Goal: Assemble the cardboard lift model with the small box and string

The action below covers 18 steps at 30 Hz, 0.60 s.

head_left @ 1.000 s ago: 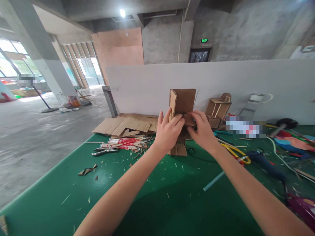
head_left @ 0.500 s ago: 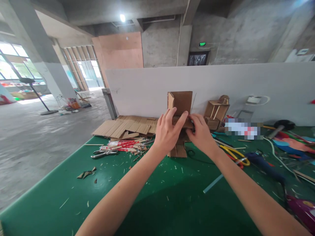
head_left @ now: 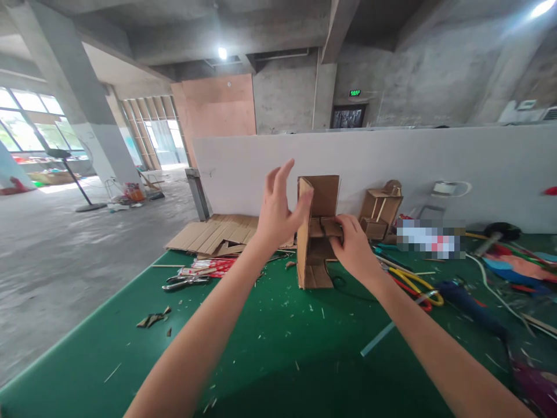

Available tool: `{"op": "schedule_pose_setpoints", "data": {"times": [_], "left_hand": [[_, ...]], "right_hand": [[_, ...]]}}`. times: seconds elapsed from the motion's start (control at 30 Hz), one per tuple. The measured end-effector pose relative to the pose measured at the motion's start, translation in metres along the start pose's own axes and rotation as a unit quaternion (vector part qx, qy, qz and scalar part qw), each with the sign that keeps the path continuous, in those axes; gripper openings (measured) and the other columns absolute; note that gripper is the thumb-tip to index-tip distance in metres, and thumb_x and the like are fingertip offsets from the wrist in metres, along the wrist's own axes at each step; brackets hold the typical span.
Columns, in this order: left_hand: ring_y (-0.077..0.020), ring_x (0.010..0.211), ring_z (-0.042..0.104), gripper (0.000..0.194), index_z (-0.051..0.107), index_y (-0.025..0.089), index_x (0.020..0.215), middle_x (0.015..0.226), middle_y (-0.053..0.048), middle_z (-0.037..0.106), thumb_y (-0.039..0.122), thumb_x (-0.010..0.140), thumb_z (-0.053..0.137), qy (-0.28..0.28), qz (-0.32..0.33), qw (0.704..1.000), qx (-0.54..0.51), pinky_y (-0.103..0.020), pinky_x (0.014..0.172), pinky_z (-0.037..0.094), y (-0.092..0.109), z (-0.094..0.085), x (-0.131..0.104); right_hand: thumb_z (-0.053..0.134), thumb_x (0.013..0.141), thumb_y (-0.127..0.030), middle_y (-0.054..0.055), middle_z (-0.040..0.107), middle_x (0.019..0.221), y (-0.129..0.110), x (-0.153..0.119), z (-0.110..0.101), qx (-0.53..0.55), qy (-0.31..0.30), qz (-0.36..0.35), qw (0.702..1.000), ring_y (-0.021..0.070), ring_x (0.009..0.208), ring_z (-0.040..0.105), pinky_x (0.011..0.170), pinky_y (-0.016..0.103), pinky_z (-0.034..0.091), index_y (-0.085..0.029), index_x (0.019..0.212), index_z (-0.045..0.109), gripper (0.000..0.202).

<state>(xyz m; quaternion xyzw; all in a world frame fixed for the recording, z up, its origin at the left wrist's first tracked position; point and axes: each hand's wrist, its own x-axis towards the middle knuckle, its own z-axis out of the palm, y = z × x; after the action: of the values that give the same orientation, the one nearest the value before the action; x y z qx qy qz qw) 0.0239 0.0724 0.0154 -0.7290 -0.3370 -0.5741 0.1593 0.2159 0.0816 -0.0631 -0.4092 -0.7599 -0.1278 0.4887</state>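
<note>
In the head view, the cardboard structure is seen upright on the green table, between the two hands and in front of the white partition. It is made up of a tall side panel, a back panel, a middle shelf and a base. The middle shelf is gripped near its outer end by the right hand, with the fingers closed on it, thumb below and the others above. The fingers of the left hand are spread wide with nothing grasped; whether the side panel is touched by the thumb cannot be told.

Little weight is to be expected, as only thin board is seen. The panels should be fairly stiff along their faces but easily creased, and the joints could be opened if the shelf were pulled or pressed hard. Slipping is unlikely on such a dry, matt surface. The structure is best steadied low on the side panel, near the base, with the shelf pinched lightly; the tall upper edges could be bent under a squeeze.
</note>
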Motion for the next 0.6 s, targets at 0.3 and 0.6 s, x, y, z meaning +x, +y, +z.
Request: {"op": "schedule_pose_setpoints", "data": {"times": [0.3,0.6], "left_hand": [[-0.0237,0.125,0.049,0.061,0.052,0.023,0.132,0.138,-0.009,0.053,0.057,0.082,0.047,-0.39,0.048,0.919,0.03,-0.036,0.105,0.039,-0.002,0.008,0.116],[-0.0168,0.109,0.059,0.044,0.064,0.022,0.109,0.118,-0.004,0.067,0.05,0.078,0.051,-0.493,0.103,0.862,-0.062,-0.027,0.093,0.043,-0.003,0.026,0.122]], "right_hand": [[0.046,0.078,-0.008,0.014,0.052,0.115,0.001,-0.001,0.002,-0.004,-0.002,0.007,1.0,0.0308,0.112,0.053,0.097,0.052,0.045,-0.019,0.115,0.044,0.038],[0.044,0.08,-0.009,0.014,0.052,0.113,0.001,-0.001,0.002,-0.01,0.001,0.007,1.0,0.031,0.111,0.054,0.096,0.053,0.046,-0.019,0.116,0.045,0.038]]}}
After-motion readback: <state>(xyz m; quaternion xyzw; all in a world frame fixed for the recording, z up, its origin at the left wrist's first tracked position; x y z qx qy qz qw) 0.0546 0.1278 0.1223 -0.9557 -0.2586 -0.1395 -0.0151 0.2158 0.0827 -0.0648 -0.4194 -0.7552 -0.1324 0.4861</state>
